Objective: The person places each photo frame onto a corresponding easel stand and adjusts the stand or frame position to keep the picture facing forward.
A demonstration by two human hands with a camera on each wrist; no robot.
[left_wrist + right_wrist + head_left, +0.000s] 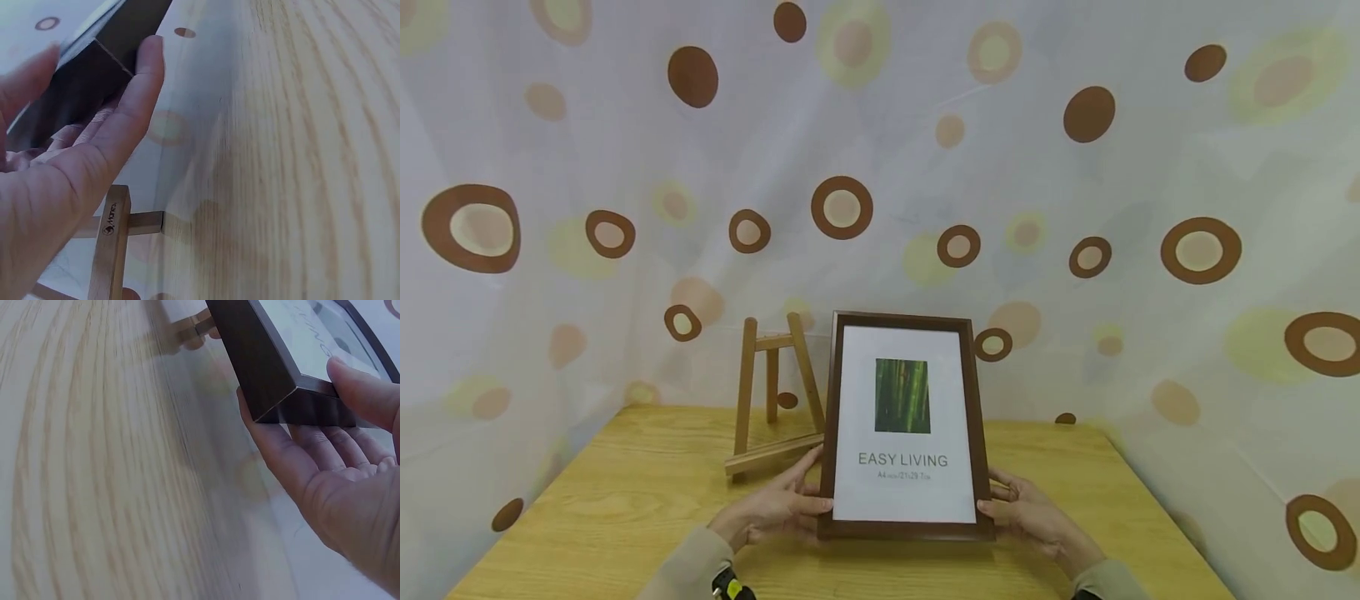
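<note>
A dark brown picture frame (904,530) faces me upright, leaning back a little, with a white insert reading "EASY LIVING" around a small green bamboo picture. My left hand (786,504) grips its lower left side, thumb on the front edge and fingers behind. On the lower right side my right hand (1026,512) holds it the same way. Both wrist views show the frame's lower corners between thumb and fingers, raised off the wood. Just left of the frame stands a small wooden easel (745,392), its ledge partly hidden behind the frame; the left wrist view shows its leg (111,244).
Under everything is a light wooden table (625,483) with visible grain. A pale curtain (895,283) with brown and yellow circles hangs behind and along both sides of the table.
</note>
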